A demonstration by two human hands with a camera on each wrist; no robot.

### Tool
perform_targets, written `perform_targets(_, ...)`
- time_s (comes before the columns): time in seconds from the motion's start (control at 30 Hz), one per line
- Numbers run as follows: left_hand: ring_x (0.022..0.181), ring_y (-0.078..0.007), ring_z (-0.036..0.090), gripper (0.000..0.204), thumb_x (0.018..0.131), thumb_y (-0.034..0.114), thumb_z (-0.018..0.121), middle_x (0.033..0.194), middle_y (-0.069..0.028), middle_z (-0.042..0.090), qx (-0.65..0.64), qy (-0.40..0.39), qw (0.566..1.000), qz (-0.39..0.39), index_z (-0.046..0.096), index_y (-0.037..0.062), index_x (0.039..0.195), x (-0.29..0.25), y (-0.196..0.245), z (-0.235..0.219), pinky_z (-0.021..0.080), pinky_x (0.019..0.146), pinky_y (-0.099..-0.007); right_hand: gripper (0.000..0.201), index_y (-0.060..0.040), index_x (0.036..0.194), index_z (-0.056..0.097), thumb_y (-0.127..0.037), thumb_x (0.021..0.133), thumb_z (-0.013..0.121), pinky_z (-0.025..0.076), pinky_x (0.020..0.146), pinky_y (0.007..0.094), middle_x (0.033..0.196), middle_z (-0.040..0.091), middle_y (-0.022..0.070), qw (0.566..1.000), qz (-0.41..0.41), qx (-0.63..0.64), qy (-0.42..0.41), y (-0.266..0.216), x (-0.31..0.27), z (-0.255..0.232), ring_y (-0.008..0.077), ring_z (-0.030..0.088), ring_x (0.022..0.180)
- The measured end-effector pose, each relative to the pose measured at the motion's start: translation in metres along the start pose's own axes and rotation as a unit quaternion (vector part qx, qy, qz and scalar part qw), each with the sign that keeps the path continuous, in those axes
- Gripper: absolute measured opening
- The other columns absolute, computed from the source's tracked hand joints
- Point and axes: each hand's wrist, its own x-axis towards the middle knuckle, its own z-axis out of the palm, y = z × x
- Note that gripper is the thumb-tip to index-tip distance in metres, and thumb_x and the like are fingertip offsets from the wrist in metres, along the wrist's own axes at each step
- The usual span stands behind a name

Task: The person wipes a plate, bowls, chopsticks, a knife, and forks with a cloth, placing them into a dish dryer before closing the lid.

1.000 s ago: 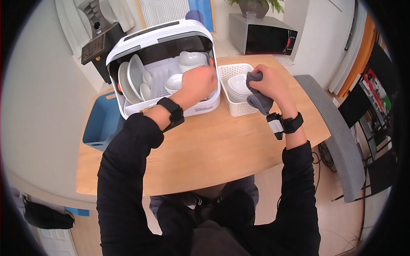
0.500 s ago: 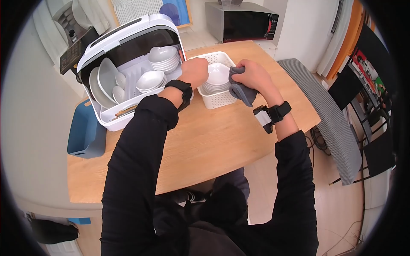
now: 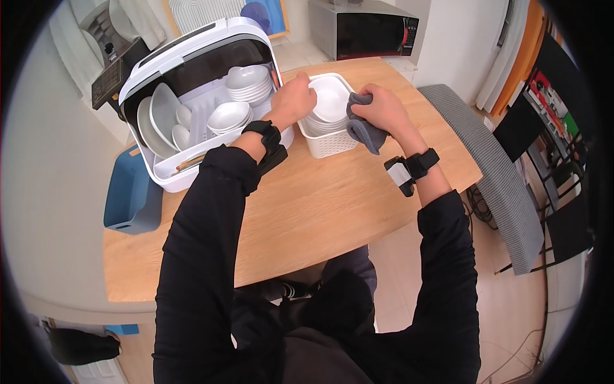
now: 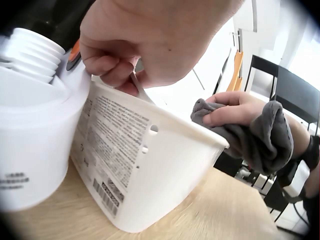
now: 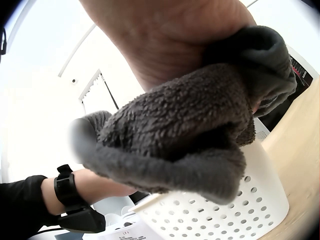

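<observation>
My left hand [image 3: 294, 99] is at the left rim of the white perforated basket [image 3: 332, 146], its fingers pinching the edge of the top white bowl [image 3: 330, 99]. Several more bowls are stacked beneath that one inside the basket. In the left wrist view, the bowl's thin rim [image 4: 140, 90] shows between thumb and fingers, just above the basket wall. My right hand [image 3: 384, 110] grips a bunched dark grey cloth [image 3: 366, 133] at the basket's right side. The fluffy cloth hangs below the palm in the right wrist view and covers most of those fingers.
Left of the basket stands an open white dish dryer [image 3: 173, 184] with plates [image 3: 163, 115] and stacked bowls [image 3: 248, 83]. A blue bin [image 3: 133, 192] sits at the table's left end. Behind are a microwave [image 3: 364, 32] and, to the right, a grey bench [image 3: 473, 147].
My left hand has moved from the dryer's right side to the basket and taken the top bowl's rim; that bowl now sits higher. The right hand keeps the cloth. The head view has shifted.
</observation>
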Motion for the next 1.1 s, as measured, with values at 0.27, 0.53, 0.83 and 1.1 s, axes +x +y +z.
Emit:
perform_targets(0.27,0.081,-0.0389,0.066,0.024,0.093,0.02,0.053,0.086,-0.0194,0.068,-0.117,0.152,0.981,0.034,0.054,0.0029,0.11,-0.055,-0.017,-0.055,0.05,0.069,-0.0489,0.035,-0.0146,0.104,0.067,-0.036,0.076,0.072,0.053,0.074,0.0383,0.098,0.071,0.0086,0.979,-0.101,0.119,0.13,-0.056,-0.018,-0.002,0.0272,0.068,0.089)
perform_targets(0.53,0.075,-0.0368,0.066,0.029,0.091,0.02,0.055,0.075,-0.0185,0.067,-0.123,0.143,0.981,-0.042,0.064,0.0004,0.11,-0.149,-0.069,-0.14,0.049,0.066,-0.0458,0.028,-0.0165,0.101,0.066,-0.027,0.077,0.074,0.053,0.067,0.038,0.092,0.065,0.0059,0.944,-0.292,0.062,0.14,-0.181,-0.056,0.056,0.0283,0.066,0.081)
perform_targets(0.83,0.072,-0.0326,0.066,0.024,0.094,0.018,0.052,0.076,-0.016,0.067,0.01,0.225,0.972,-0.063,0.062,0.0052,0.113,-0.176,-0.125,-0.161,0.049,0.064,-0.0407,0.028,-0.013,0.103,0.07,-0.021,0.076,0.074,0.053,0.066,0.0394,0.091,0.07,0.01,0.904,-0.343,0.24,0.088,-0.243,-0.043,0.143,0.0324,0.067,0.078)
perform_targets(1.1,0.076,-0.0358,0.067,0.021,0.095,0.02,0.052,0.08,-0.0156,0.069,0.008,0.262,0.961,-0.091,0.064,0.0061,0.106,-0.169,-0.151,-0.175,0.051,0.065,-0.0447,0.03,-0.0117,0.103,0.07,-0.02,0.075,0.073,0.052,0.07,0.0396,0.093,0.069,0.0108,0.904,-0.345,0.248,-0.046,-0.26,-0.038,0.153,0.0321,0.066,0.084)
